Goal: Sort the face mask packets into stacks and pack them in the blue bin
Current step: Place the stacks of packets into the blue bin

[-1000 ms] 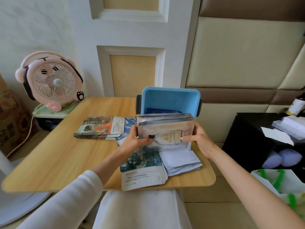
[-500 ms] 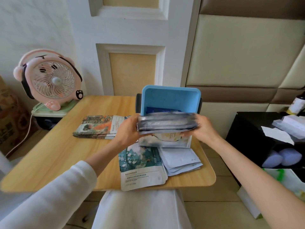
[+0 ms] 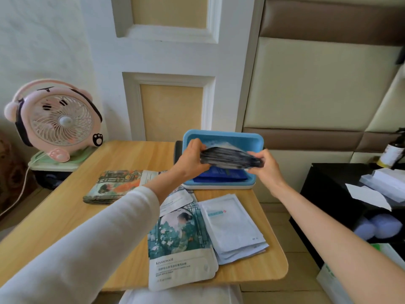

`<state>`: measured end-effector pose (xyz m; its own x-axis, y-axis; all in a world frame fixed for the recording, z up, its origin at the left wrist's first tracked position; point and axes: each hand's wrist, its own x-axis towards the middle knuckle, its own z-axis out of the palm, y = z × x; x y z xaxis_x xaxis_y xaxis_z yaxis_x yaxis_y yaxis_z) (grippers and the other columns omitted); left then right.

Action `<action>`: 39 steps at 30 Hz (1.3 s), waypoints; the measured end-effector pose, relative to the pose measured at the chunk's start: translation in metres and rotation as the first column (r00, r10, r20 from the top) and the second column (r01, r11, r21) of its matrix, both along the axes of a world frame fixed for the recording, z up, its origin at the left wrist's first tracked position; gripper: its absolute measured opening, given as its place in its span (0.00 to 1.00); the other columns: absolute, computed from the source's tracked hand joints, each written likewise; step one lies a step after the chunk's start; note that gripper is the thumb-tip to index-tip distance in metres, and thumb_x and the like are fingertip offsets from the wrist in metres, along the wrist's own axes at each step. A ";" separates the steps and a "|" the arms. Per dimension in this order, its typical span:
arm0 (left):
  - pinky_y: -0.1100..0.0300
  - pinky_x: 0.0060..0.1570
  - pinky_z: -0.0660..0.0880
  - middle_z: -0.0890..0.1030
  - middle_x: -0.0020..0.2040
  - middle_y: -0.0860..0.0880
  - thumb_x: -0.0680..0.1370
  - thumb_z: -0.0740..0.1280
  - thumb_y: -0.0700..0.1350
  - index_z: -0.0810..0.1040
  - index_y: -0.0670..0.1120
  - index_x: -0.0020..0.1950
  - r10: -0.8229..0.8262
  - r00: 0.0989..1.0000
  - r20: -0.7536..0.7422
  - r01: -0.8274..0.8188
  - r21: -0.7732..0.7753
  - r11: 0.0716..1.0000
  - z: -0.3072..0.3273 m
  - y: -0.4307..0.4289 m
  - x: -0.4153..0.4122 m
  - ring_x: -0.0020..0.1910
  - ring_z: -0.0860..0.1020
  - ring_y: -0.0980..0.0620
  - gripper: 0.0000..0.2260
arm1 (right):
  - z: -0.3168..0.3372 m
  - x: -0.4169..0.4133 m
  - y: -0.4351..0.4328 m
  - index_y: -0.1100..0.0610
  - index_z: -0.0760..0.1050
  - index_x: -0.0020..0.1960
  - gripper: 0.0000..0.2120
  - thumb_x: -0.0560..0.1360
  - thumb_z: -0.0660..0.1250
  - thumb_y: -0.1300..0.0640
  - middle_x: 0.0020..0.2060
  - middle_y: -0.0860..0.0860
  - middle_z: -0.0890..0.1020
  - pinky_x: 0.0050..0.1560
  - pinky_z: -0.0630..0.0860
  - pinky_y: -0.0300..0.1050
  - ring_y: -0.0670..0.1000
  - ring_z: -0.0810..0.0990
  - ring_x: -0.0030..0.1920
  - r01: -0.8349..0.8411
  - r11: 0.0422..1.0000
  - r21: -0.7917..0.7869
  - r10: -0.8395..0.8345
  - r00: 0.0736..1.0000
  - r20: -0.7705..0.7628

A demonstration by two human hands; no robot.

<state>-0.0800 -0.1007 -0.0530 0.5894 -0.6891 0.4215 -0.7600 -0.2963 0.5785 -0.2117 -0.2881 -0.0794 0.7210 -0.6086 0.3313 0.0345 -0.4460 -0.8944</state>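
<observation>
Both hands are over the blue bin (image 3: 238, 140) at the far right of the table (image 3: 65, 216), left hand (image 3: 190, 160) and right hand (image 3: 266, 168) each curled tight on one end of the blurred dark packet stack (image 3: 230, 160), just above the blue packets (image 3: 221, 174) inside.

Only legible text: brand "KISSIWAH" (approx. reading), dark caps on the white lower band of the teal illustrated packet (image 3: 182, 244) nearest the camera. Small-print lines under it too tiny to read. White packet (image 3: 230, 222) w/ teal label, dark packet stack (image 3: 228, 160), bottle (image 3: 392, 153) label: all illegible.
</observation>
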 end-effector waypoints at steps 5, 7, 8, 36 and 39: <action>0.54 0.55 0.71 0.68 0.57 0.40 0.71 0.68 0.35 0.66 0.35 0.58 0.005 0.999 0.034 -0.006 0.028 1.000 -0.018 -0.019 0.020 0.52 0.71 0.46 0.19 | -0.019 0.038 -0.017 0.60 0.67 0.47 0.13 0.71 0.66 0.74 0.64 0.57 0.74 0.57 0.69 0.40 0.54 0.73 0.63 0.008 0.997 -0.080 -0.012 0.998 -0.054; 0.55 0.57 0.71 0.66 0.61 0.40 0.72 0.69 0.37 0.64 0.36 0.62 0.017 1.000 0.021 -0.018 0.061 0.998 -0.027 -0.025 0.026 0.55 0.72 0.45 0.22 | -0.025 0.051 -0.023 0.60 0.67 0.50 0.13 0.72 0.63 0.74 0.65 0.56 0.72 0.58 0.68 0.39 0.54 0.71 0.65 0.014 0.996 -0.094 -0.021 0.997 -0.072; 0.55 0.58 0.71 0.66 0.63 0.40 0.73 0.69 0.40 0.62 0.37 0.64 0.022 1.000 0.010 -0.023 0.107 0.994 -0.033 -0.028 0.030 0.58 0.72 0.44 0.24 | -0.028 0.056 -0.024 0.60 0.67 0.53 0.14 0.73 0.62 0.74 0.65 0.56 0.71 0.59 0.67 0.38 0.54 0.70 0.66 0.007 0.994 -0.105 -0.019 0.994 -0.108; 0.60 0.66 0.65 0.63 0.70 0.56 0.70 0.62 0.67 0.62 0.53 0.70 -0.173 0.979 -0.112 0.206 0.523 0.827 -0.053 0.101 -0.040 0.67 0.66 0.55 0.33 | -0.032 -0.026 0.069 0.51 0.70 0.65 0.18 0.76 0.65 0.52 0.64 0.46 0.72 0.63 0.66 0.41 0.47 0.70 0.65 -0.155 0.944 -0.291 -0.008 0.872 -0.489; 0.58 0.69 0.63 0.58 0.73 0.56 0.71 0.67 0.62 0.59 0.52 0.73 -0.215 0.963 -0.160 0.268 0.571 0.776 -0.057 0.099 -0.047 0.71 0.61 0.54 0.35 | -0.032 -0.019 0.069 0.53 0.68 0.66 0.22 0.75 0.65 0.48 0.66 0.49 0.71 0.60 0.70 0.44 0.49 0.70 0.65 -0.106 0.984 -0.140 0.004 0.810 -0.586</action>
